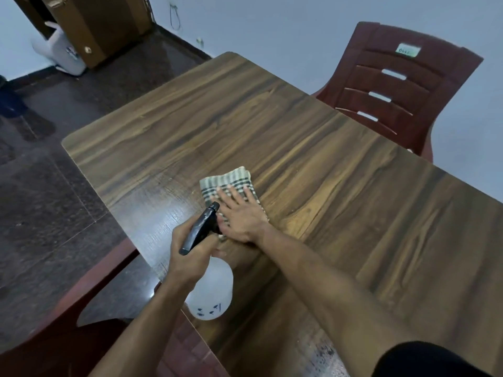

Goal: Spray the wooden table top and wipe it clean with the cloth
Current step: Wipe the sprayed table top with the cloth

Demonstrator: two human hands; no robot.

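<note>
Pressing flat on the checked cloth (231,186), the right hand (241,217) had its fingers (234,195) spread, the cloth reaching just beyond their tips on the wooden table top (340,172). Left of those fingers, the left hand (190,254) curled around the neck of a white spray bottle (213,292), its black trigger head (200,227) pointing toward the cloth. A red chair (394,85) stood well past the fingertips.

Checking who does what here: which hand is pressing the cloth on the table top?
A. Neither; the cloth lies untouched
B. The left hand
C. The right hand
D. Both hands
C: the right hand lies flat on the striped cloth, while the left hand grips the spray bottle.
</note>
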